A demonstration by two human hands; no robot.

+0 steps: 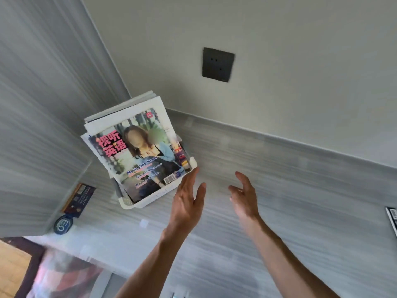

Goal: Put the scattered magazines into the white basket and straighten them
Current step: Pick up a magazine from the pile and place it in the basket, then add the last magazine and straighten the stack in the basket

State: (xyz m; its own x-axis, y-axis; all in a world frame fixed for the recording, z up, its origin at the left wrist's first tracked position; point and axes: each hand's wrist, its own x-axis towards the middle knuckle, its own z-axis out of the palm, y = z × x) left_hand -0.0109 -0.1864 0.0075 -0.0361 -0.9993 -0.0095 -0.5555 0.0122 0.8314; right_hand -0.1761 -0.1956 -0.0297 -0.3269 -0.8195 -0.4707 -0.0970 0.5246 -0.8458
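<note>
A stack of magazines (pixel 137 151) stands upright in the white basket (pixel 150 200) in the corner of the grey counter, a colourful cover with a person facing me. My left hand (pixel 188 203) is just right of the basket's front corner, fingers straight, holding nothing; its fingertips are close to the basket rim. My right hand (pixel 245 196) hovers further right over the counter, fingers loosely spread and empty. Neither hand touches a magazine.
The grey counter (pixel 300 201) runs right along a white wall with a dark socket (pixel 218 64). A dark card (pixel 78 200) and a round blue object (pixel 63 224) lie left of the basket. Something flat shows at the right edge (pixel 392 218).
</note>
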